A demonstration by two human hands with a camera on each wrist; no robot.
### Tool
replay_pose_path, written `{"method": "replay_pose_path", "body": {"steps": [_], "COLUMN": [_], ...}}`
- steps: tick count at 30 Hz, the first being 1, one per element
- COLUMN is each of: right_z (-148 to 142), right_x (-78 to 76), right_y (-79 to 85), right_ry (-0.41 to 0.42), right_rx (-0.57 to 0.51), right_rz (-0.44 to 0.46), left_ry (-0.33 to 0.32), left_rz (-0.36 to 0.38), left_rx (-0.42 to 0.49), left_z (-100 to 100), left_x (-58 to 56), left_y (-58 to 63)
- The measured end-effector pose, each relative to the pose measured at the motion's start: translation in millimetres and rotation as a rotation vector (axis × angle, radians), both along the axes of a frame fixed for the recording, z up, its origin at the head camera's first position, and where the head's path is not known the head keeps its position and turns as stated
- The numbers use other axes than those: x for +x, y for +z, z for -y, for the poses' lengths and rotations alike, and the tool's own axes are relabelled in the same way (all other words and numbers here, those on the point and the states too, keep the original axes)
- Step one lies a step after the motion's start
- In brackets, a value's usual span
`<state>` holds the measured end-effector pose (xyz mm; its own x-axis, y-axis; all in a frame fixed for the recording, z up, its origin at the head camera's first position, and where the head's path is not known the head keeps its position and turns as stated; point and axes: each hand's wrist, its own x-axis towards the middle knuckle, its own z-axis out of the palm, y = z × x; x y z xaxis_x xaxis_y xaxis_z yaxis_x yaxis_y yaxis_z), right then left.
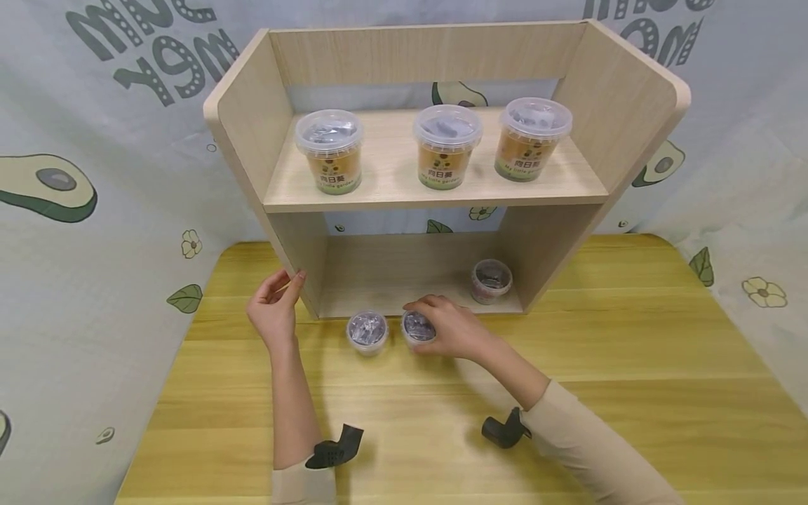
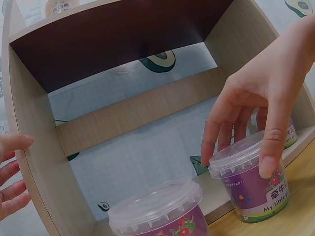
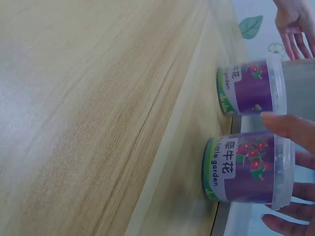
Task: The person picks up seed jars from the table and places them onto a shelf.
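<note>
My right hand [image 1: 451,328] grips a lidded plastic cup [image 1: 416,328] with a purple label, thumb on the near side and fingers round the far side of its clear lid. This cup stands by the lower front edge of the wooden shelf unit [image 1: 435,200]. Just left of it is a second purple cup [image 1: 367,330], upright on the table. My left hand [image 1: 278,308] touches the front edge of the unit's left side panel [image 2: 42,196], its fingers loosely extended in the left wrist view.
Three orange-labelled lidded cups, a left one [image 1: 334,165], a middle one [image 1: 445,158] and a right one [image 1: 527,151], stand on the upper shelf. Another small cup [image 1: 491,280] sits at the right of the lower shelf. A patterned cloth [image 1: 126,280] hangs behind the wooden table [image 1: 631,365].
</note>
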<state>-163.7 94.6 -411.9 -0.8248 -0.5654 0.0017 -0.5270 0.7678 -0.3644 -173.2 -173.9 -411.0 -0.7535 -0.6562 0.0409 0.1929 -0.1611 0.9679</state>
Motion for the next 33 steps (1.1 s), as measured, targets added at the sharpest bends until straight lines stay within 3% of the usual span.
{"method": "replay_pose_path", "body": {"steps": [7, 21, 33], "right_z": [-1, -6, -10], "right_x": [1.0, 2.3, -4.6], "right_y": [4.7, 43.3, 47.9], "right_ry": [0.016, 0.042, 0.049], "right_rx": [-0.007, -0.022, -0.011], "right_rz": [0.005, -0.042, -0.052], "left_ry": [-0.003, 0.001, 0.006], "left_rz": [0.005, 0.016, 0.006], "left_rx": [0.014, 0.004, 0.011], "left_z": [-1, 0, -1], "left_x": [-0.5, -0.1, -1.1], "left_y": [-1.0, 0.3, -0.4]}}
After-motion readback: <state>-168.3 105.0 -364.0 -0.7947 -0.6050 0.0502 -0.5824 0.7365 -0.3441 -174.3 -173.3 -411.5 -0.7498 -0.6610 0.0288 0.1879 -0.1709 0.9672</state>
